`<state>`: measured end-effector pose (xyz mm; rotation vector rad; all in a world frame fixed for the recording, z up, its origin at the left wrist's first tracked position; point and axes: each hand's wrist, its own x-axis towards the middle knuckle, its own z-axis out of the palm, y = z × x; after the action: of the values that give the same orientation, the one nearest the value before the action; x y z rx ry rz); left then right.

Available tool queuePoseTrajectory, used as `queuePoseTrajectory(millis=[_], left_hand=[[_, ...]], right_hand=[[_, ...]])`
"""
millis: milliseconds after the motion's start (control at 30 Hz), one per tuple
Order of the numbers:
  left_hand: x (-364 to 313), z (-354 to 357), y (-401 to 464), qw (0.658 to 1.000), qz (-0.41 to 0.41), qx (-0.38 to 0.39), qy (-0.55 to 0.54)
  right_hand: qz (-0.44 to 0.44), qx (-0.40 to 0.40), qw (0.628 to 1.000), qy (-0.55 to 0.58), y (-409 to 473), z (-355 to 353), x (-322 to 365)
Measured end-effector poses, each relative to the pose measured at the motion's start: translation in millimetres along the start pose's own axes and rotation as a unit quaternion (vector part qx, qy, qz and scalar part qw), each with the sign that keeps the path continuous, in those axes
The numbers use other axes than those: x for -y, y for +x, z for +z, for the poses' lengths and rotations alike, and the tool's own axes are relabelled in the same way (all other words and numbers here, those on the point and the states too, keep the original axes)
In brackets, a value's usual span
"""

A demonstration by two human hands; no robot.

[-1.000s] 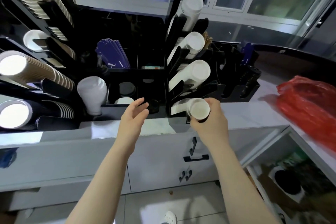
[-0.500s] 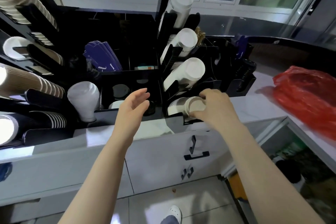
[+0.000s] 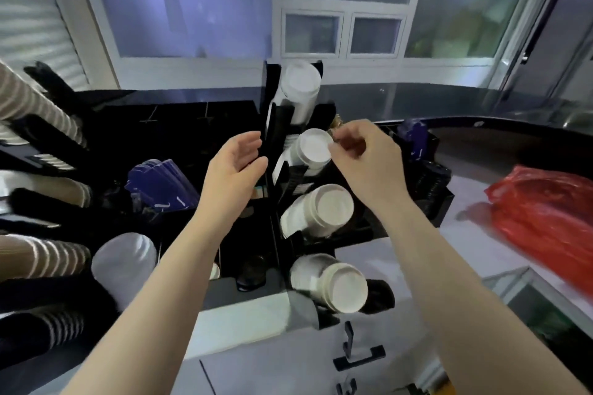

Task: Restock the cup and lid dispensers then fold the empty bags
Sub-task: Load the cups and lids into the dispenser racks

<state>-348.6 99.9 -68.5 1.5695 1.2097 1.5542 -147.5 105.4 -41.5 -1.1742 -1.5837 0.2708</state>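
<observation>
Right hand [image 3: 365,159], up from the bottom slot, pinches the rim of the second white cup stack [image 3: 313,149] in the black dispenser [image 3: 276,138]; left hand [image 3: 236,163] hovers open just beside the dispenser's edge.

The right hand [image 3: 365,163] was smeared by motion, so whether its curled fingers pinched the rim of the second cup stack [image 3: 313,151] or only touched it could not be told. That hand hid the right side of the black dispenser rack [image 3: 276,138] behind it. The left forearm covered the lid wells in the near tray [image 3: 247,269]. At the left edge, the striped paper cup stacks [image 3: 35,260] ran out of the picture. The red plastic bag [image 3: 545,218] was blurred and cut off at the right edge. A small brownish object [image 3: 335,122] behind the fingers was perhaps stirrers.
</observation>
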Motion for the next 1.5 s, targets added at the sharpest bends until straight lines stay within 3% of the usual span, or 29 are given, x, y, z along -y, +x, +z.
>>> queuePoseTrajectory(millis=[167,400,533,733,1233,1500], left_hand=[[1,-1,45,0.999,0.027,-0.011,0.026],[13,16,111,0.992,-0.007,0.064,0.11],[27,22,131,0.989,-0.042,0.136,0.033],[41,16,142,0.989,-0.053,0.137,-0.012],[37,12,150,0.979,-0.061,0.193,-0.025],[41,19,151,0.987,-0.116,0.106,-0.041]], right_hand=[[0.034,-0.008,0.999,0.025,71,22,-13],[0.034,0.165,0.985,-0.046,136,44,-36],[0.042,0.244,0.968,-0.05,153,54,-46],[0.005,0.354,0.935,0.025,169,52,-42],[0.067,0.341,0.935,0.066,172,59,-54],[0.115,0.307,0.941,0.083,162,57,-50]])
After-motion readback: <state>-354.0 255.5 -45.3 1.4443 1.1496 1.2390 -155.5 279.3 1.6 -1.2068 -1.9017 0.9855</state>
